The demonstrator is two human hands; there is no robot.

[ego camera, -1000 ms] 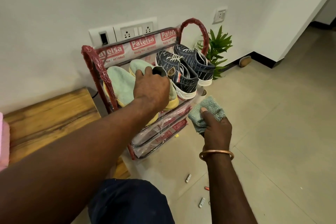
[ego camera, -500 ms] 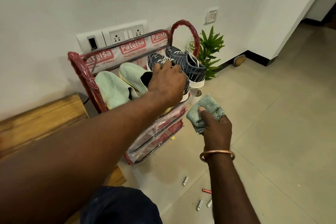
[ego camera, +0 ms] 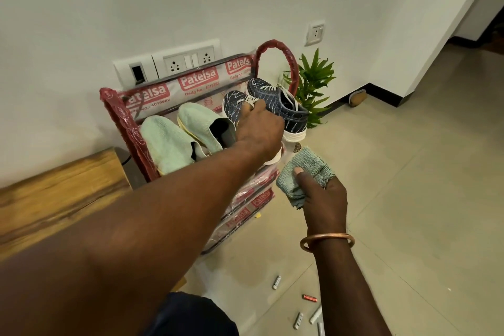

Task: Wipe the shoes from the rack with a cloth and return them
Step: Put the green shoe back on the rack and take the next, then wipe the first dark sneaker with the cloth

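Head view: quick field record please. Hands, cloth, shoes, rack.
left hand: grips nearer dark sneaker at its laces
right hand: holds green cloth, thumb on top, clear of the shoes
other dark sneaker: on rack, untouched
green slip-ons: pair, left side of the top shelf
rack: red frame, against the wall
batteries: scattered on floor

Red rack [ego camera: 122, 123] against the wall holds pale green slip-ons [ego camera: 201, 125] at nine o'clock and dark streaked sneakers [ego camera: 275, 101] at three. A folded grey-green cloth [ego camera: 305, 169] is at five o'clock of it.
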